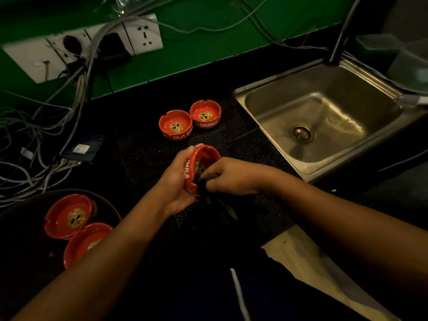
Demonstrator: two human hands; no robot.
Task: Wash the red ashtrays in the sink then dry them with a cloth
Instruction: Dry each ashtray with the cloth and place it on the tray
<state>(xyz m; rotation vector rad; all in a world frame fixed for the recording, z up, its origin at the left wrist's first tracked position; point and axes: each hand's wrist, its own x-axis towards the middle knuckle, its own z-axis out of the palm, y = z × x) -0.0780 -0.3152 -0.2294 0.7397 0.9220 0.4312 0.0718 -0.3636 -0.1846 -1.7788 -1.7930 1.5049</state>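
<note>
Left hand (pixel 178 181) has a red ashtray (pixel 205 156) gripped by its wall. The thumb is hooked over the far rim and the fingers are curled underneath. It's tipped on its side, so the bowl opens straight toward the right hand (pixel 231 176). And the right hand is bunched tight around a dark cloth (pixel 202 185), fingers curled and knuckles up, pushing that cloth right into the bowl. Both hands are up off the black mat (pixel 231 135), and the cloth's loose end trails below them, hard to pick out against it.

Just beyond the left hand's thumb, a second ashtray (pixel 175 125) and a third ashtray (pixel 205 114) sit upright on the mat. They're side by side, almost touching, with white lettering showing on their walls.

Out past the left forearm, on the person's left, there's a dark round tray (pixel 27 239) with a fourth ashtray (pixel 69 215) and a fifth ashtray (pixel 85 242) on it. Those two overlap, and the arm covers part of the nearer one.

To the right of the right hand and beyond it, the steel sink (pixel 328 107) is set into the dark surface (pixel 143 100), with the drain (pixel 301 133) in view and a dark tap (pixel 339 40) rising behind it. Far beyond the left hand, a tangle of cables (pixel 46 147) runs up to wall sockets (pixel 143 33) on the green wall.
</note>
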